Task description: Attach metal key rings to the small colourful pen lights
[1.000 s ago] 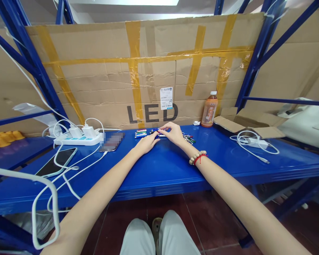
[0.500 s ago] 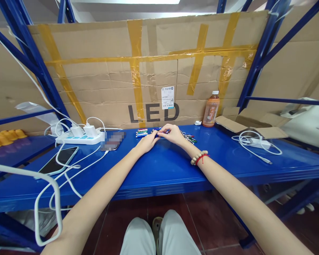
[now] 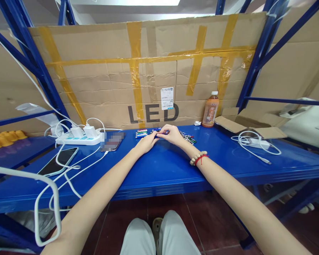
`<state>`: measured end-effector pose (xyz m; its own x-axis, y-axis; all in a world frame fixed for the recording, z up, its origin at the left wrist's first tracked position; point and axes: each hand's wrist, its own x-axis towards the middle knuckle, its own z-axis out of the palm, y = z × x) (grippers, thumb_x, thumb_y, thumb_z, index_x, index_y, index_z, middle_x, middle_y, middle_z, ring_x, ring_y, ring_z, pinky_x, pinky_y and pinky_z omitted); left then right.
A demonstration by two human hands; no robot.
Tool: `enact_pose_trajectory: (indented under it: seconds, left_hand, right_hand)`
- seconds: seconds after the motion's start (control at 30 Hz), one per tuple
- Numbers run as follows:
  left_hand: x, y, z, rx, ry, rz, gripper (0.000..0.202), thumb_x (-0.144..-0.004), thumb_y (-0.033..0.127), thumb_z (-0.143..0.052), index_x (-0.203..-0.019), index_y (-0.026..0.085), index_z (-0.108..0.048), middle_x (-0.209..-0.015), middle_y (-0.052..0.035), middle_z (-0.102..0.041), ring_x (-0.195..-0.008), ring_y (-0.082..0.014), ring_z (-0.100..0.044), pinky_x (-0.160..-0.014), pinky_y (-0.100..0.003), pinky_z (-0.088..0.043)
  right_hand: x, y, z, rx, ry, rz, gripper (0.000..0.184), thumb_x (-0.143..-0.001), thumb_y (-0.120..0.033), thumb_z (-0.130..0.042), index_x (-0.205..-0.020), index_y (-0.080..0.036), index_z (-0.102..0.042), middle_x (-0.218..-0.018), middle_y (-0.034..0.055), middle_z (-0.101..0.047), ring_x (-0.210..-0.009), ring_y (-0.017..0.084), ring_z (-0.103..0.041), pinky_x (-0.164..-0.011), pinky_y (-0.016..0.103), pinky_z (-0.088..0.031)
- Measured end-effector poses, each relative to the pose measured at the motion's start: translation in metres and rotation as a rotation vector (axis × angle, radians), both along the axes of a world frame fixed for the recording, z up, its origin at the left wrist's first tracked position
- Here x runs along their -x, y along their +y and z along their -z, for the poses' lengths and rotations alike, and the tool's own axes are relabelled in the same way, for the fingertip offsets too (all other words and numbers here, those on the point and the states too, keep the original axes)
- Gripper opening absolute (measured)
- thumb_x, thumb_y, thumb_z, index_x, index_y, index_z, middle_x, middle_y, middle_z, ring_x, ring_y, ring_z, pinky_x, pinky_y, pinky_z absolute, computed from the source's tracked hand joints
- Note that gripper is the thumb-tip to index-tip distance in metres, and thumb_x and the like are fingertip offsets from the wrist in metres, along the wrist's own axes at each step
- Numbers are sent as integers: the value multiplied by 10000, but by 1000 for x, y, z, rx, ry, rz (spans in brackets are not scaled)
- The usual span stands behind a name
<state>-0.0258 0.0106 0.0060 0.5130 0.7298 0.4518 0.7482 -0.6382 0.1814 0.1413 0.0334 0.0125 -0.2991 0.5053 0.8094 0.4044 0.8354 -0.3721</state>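
Observation:
Both my arms reach far out over the blue metal shelf [image 3: 162, 170]. My left hand [image 3: 146, 142] and my right hand [image 3: 173, 135] meet at a small blue stick-like item [image 3: 158, 134], fingertips of both pinched on it. A row of small coloured keychain items [image 3: 141, 132] lies just left of the hands, and a pile of similar ones with clips [image 3: 188, 137] lies just right. A bead bracelet with a red string [image 3: 198, 158] is on my right wrist.
A white power strip [image 3: 78, 140] with chargers and white cables [image 3: 69, 170] sits at the left, beside two phones [image 3: 59, 161]. An orange drink bottle [image 3: 210, 109], an open cardboard box [image 3: 251, 124] and a coiled cable [image 3: 252, 143] are at the right. A taped cardboard sheet marked LED [image 3: 154, 71] backs the shelf.
My left fingertips have moved up to join the right fingertips on the small blue item. The hands have otherwise stayed in place.

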Motion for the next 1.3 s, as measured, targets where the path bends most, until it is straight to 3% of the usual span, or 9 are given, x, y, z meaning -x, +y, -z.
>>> enact_pose_trajectory:
  seconds: [0.27, 0.77, 0.87, 1.03, 1.17, 1.3]
  left_hand:
    - [-3, -6, -2, -14, 35, -47, 215, -885, 311, -326, -1041, 177, -391, -1016, -78, -556, -916, -219, -557, -745, -305, -435]
    - [-3, -4, -2, -5, 31, -30, 254, -888, 306, -318, -1105, 189, -377, -1072, -85, -541, -971, -220, -540, -779, -317, -432]
    - [-3, -3, -1, -15, 23, -51, 259, -886, 329, -323, -1092, 182, -377, -1027, -87, -554, -935, -220, -551, -757, -307, -435]
    - [-2, -2, -1, -49, 53, -71, 236, -888, 361, -305, -1022, 182, -381, -920, -75, -575, -817, -217, -575, -697, -302, -438]
    - [-3, -5, -2, -53, 84, -84, 234, -888, 364, -302, -1015, 182, -377, -906, -79, -576, -814, -224, -577, -681, -300, -439]
    - [-4, -8, -4, -35, 101, -99, 240, -889, 368, -297, -1014, 182, -382, -949, -91, -571, -881, -234, -569, -711, -311, -443]
  right_hand:
    - [0, 0, 0, -19, -20, -1, 125, -655, -273, -660, -663, -149, -642, -720, 30, -597, -661, 108, -542, -609, 218, -423]
    - [0, -5, -3, -47, -151, 53, 138, -667, -303, -650, -690, -167, -651, -774, 22, -590, -688, 103, -529, -629, 209, -393]
    - [-7, -3, -7, -22, -98, 161, 178, -719, -349, -591, -748, -186, -656, -779, 12, -602, -702, 106, -532, -638, 214, -392]
    - [-34, 4, -9, 151, 81, 586, 219, -784, -324, -480, -853, -192, -640, -855, 14, -625, -753, 136, -549, -662, 254, -394]
    - [-49, 6, -1, 247, -160, 754, 228, -753, -255, -495, -922, -195, -637, -947, 35, -611, -901, 185, -526, -757, 304, -384]
    - [-49, 13, 8, 292, -476, 717, 313, -764, -309, -505, -1047, -211, -597, -1123, 66, -540, -1044, 240, -445, -842, 392, -336]
